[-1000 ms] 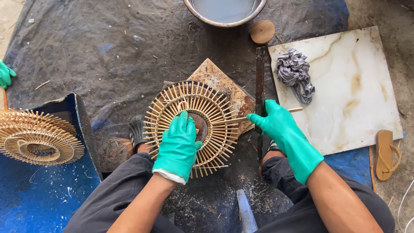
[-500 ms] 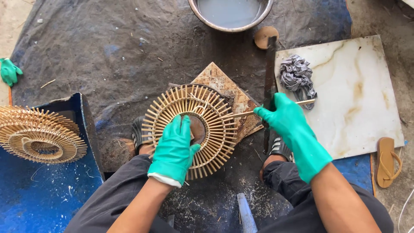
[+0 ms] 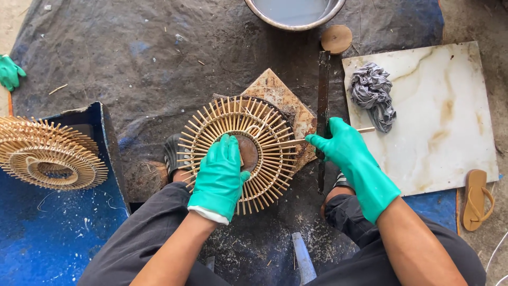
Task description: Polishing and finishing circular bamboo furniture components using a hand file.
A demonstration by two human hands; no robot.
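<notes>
A round rack of radiating bamboo sticks (image 3: 238, 151), ringed twice around a dark wooden centre, lies under the left hand (image 3: 219, 177), whose green-gloved fingers spread flat on it. The right hand (image 3: 349, 153) pinches one thin stick (image 3: 296, 141), its tip at the rack. A stack of finished racks (image 3: 47, 153), number unclear, sits far beyond the left fingers.
</notes>
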